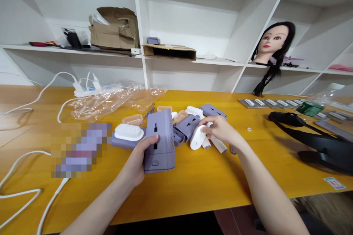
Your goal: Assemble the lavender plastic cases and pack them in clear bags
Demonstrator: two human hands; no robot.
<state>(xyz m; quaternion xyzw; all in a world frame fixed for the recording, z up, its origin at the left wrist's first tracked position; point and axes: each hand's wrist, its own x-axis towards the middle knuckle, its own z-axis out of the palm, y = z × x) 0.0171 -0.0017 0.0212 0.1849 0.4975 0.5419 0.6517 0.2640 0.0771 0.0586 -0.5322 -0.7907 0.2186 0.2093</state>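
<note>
My left hand (140, 156) is closed around a purple plastic housing (162, 126), tilted up off the table, with slots in its front, small holes down one side and an oval button low down. To the right, my right hand (220, 129) pinches a white oval plastic piece (196, 141) by its edge. Just beside it lie white tubes (218, 144) with purple ends and another slotted purple housing (188, 126). A white oval lid (128, 132) rests on a purple part left of my left hand. Behind are peach-coloured trays (132, 119) and a white ridged piece (194, 111).
Crumpled clear plastic (110, 101) and a power strip (82, 91) with white cables are at the back left. A pixelated purple object (85, 148) lies left. Black straps (311, 136) and a green-labelled bottle (314, 104) stand right. White shelves hold cardboard boxes (116, 31) and a mannequin head (273, 42).
</note>
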